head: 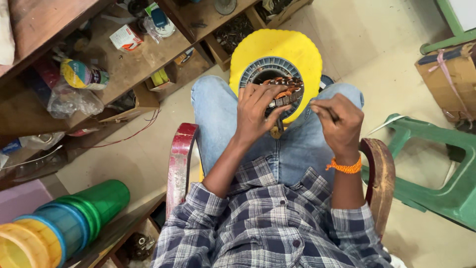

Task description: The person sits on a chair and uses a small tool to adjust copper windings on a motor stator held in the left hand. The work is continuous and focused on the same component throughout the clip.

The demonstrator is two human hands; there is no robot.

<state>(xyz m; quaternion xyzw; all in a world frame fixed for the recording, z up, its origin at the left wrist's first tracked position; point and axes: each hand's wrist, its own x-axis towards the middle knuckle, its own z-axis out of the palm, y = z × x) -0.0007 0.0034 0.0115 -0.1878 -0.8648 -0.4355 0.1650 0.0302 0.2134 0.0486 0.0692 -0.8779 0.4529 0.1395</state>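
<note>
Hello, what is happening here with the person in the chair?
A person sits in a chair and works on a round motor stator with copper windings, held over the lap in front of a yellow stool. The left hand grips the stator's near edge. The right hand is closed beside it, pinching something thin, perhaps wire; it is too small to tell. A green stool lies to the right.

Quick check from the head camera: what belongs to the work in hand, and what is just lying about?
In hand:
left hand gripping the motor stator with copper windings
right hand pinching something thin beside it
yellow stool under the stator

Lying about:
green plastic stool
stacked coloured cups
taped cardboard box
cluttered wooden shelves
</note>
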